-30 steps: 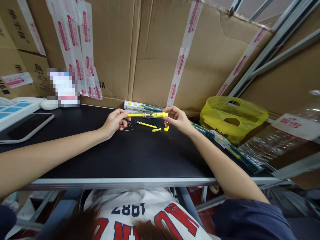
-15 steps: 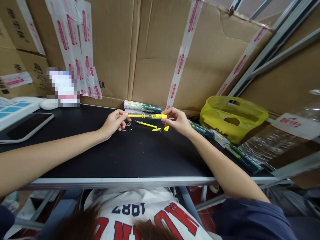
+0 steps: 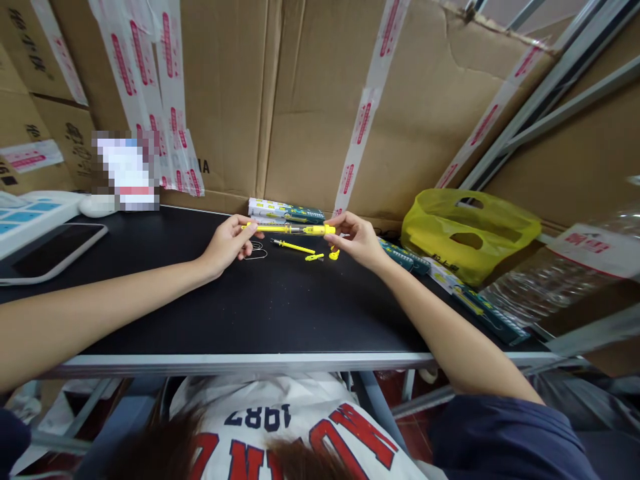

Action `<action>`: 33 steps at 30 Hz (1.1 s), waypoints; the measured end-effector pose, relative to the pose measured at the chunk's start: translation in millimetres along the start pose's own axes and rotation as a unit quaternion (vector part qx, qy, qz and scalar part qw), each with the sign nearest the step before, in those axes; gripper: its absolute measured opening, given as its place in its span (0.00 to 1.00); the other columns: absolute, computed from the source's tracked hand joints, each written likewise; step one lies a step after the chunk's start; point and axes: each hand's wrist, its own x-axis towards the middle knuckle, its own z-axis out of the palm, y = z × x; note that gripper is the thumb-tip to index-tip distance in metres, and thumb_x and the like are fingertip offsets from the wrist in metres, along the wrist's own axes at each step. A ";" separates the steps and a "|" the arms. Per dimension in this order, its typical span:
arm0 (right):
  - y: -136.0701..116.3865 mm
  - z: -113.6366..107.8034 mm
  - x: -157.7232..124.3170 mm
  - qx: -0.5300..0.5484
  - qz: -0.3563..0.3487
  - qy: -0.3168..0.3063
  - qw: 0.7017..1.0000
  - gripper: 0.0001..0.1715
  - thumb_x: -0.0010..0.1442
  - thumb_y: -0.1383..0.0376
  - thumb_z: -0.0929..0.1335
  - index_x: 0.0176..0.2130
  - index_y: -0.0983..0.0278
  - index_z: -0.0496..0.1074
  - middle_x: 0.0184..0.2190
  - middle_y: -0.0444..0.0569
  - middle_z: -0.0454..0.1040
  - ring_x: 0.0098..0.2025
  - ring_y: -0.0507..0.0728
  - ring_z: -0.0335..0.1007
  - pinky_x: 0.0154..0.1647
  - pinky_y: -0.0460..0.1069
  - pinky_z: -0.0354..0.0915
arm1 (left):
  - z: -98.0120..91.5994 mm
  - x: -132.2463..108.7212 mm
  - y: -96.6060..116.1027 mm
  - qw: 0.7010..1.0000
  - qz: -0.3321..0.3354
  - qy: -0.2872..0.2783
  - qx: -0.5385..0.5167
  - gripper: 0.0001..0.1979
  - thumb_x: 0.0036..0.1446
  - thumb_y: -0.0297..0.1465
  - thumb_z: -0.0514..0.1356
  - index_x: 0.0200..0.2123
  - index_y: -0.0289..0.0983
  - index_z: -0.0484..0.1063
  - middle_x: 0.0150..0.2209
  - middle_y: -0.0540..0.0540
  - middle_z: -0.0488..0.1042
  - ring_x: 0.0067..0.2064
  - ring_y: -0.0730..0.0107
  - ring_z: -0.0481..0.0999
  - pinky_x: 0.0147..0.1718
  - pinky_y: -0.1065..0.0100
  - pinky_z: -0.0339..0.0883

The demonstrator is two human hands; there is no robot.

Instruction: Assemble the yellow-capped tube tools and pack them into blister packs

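Note:
A slim yellow pen-like tool with a metallic or clear middle section is held level above the black table. My left hand pinches its left end between thumb and fingers. At the thicker right end, the fingertips of my right hand grip the yellow cap-like part. Below it lie a second thin yellow pen-like piece, a small yellow part and a small yellow curved piece. A loop of thin wire rests close to my left fingers.
Printed boxes stand against the cardboard behind; more boxes lie along the right side. A yellow plastic bag and a clear bottle are at right. A phone and a white-and-blue item are on the left.
Both hands keep their hold on the yellow pen-like tool, which has barely moved. The view has shifted very slightly.

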 end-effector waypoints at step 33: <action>5.6 4.9 -2.1 -0.022 -0.021 0.008 1.000 0.23 0.49 0.53 0.75 0.41 0.62 0.70 0.31 0.44 0.70 0.23 0.49 0.67 0.24 0.48 0.69 | 3.4 -4.7 2.6 0.998 -0.008 0.065 -0.019 0.13 0.58 0.33 0.59 0.32 0.39 0.54 0.31 0.47 0.78 0.16 0.84 0.64 0.11 0.78 0.50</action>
